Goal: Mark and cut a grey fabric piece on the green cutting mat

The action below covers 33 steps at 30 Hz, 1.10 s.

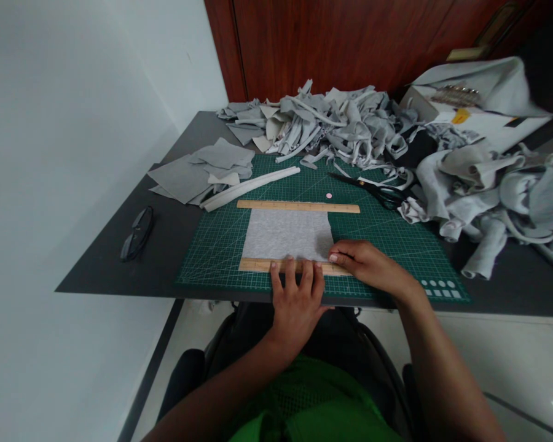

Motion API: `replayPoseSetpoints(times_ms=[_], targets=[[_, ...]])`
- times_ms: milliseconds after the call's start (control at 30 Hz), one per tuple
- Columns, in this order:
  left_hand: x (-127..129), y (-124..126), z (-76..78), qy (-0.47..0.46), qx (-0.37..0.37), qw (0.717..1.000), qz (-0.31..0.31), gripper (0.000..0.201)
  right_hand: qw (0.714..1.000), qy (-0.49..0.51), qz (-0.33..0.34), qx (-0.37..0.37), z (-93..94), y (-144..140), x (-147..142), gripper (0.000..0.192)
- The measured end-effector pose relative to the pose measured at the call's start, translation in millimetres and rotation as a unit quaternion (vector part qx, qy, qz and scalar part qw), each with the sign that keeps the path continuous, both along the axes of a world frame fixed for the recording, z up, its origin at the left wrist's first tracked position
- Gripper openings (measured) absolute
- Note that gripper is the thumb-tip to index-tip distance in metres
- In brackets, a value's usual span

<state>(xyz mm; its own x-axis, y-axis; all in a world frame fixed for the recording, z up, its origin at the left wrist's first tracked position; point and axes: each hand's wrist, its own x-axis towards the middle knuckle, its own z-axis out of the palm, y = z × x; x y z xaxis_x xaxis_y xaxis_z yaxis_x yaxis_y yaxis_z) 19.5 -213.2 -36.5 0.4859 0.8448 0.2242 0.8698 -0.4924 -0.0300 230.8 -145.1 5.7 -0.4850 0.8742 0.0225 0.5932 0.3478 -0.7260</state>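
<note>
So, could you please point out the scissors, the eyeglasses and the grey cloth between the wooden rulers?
Scissors [370, 187]: head view, handle near the pivot.
Eyeglasses [137, 234]: head view, frame near the middle.
Grey cloth [288, 234]: head view, middle of its surface.

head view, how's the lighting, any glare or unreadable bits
Head view: soft light, no hard shadows around the left hand or right hand; head view: small glints on the shiny item at the white box, upper right corner dark; head view: markings on the near ruler too fine to read.
</note>
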Motion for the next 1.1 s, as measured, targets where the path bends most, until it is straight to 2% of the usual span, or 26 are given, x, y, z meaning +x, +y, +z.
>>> replayPoseSetpoints(times_ms=[267,500,633,800,933,1033,1100], targets=[[-1,0,-1.5,-0.004,-0.002,1.0,-0.002,0.088,0.999,0.0,-0.027,0.035,-5.7,3,1,0.026],[-1,0,-2.2,-0.005,0.001,1.0,-0.006,0.09,1.0,0.0,-0.003,0.008,-2.4,1,0,0.029],[-1,0,-0.9,0.001,0.002,1.0,-0.002,0.09,0.999,0.013,-0.038,0.034,-2.6,1,-2,0.028],[0,0,-0.7,0.003,0.011,1.0,-0.003,0.092,0.989,0.076,-0.117,0.049,-3.5,2,-1,0.032],[-1,0,-0.7,0.004,0.017,1.0,-0.001,0.09,0.962,0.174,-0.198,0.065,-2.8,-1,-8,0.03],[-1,0,-1.5,0.001,0.028,1.0,-0.003,0.09,0.946,0.245,-0.205,0.056,-1.2,-12,-28,0.026],[0,-2,-5.2,-0.006,0.039,0.999,-0.002,0.087,0.945,0.262,-0.189,0.048,-0.6,-22,-46,0.021]])
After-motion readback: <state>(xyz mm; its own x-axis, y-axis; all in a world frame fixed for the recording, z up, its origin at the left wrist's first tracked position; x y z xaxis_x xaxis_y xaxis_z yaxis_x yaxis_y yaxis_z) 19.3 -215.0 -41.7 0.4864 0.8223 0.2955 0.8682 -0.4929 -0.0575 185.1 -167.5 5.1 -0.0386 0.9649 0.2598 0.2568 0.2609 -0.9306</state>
